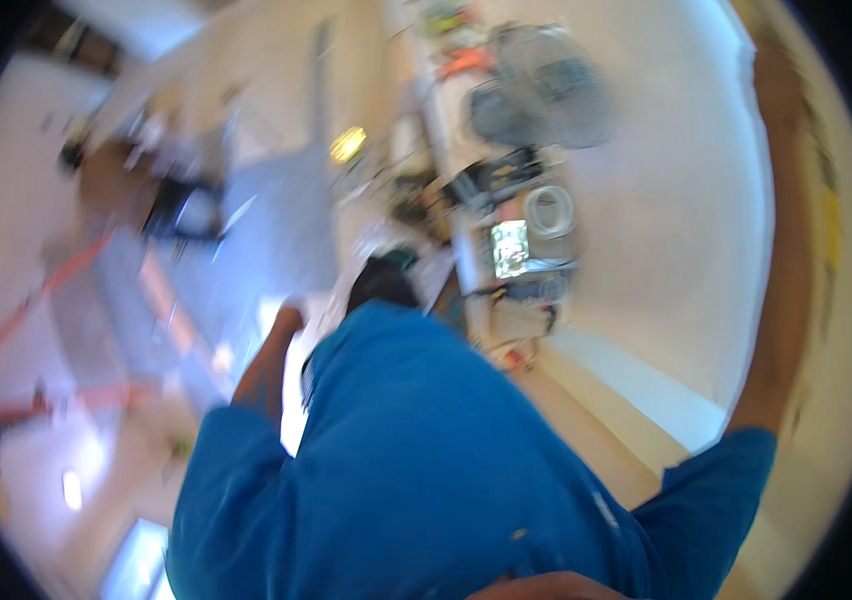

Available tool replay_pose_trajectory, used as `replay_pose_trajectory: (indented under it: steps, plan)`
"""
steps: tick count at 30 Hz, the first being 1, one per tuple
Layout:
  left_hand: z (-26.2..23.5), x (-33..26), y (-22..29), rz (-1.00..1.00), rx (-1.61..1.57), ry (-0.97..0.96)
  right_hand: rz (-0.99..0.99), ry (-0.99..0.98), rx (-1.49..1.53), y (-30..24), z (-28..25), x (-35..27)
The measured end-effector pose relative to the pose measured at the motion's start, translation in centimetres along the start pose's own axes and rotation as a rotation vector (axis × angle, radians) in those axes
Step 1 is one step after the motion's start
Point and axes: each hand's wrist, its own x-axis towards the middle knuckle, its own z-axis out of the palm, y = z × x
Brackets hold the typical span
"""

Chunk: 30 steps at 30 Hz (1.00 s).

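The picture is smeared by motion. My left hand (290, 318) hangs low beside my blue shirt (426, 440), its fingers too blurred to make out. Nearest to it lies a crumpled clear plastic sheet or bag (351, 265), close to a dark shape at the foot of the shirt. My right arm (781, 210) stretches up along the right rim, beside the edge of a pale panel or wall (666, 200). Its hand is lost in blur at the top right corner, so I cannot tell what it touches or holds.
Along the pale wall, a cluttered ledge bears a grey fan-like object (551, 85), a white coil (549, 211), a bright rectangular panel (510, 248) and dark tools (501, 175). Orange bars (41, 290) stand at the left. Farther off is a dark chair-like object (186, 212).
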Motion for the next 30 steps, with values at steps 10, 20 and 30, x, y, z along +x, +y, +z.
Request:
replay_pose_trajectory:
  steps: [10, 20, 30]
  plan:
    - [-11.5, 10.1, 7.3, -0.215, -1.052, -0.007, -0.004, -0.070, 0.250, 0.7, -9.8, -2.8]
    - [-14.0, 14.0, 11.9, -0.028, -0.717, -0.242, 0.044, -0.191, 0.271, 2.3, -12.6, -8.4]
    - [-16.8, 12.0, 11.1, -0.119, -0.693, -0.289, 0.192, -0.206, 0.211, 5.4, -17.8, -20.3]
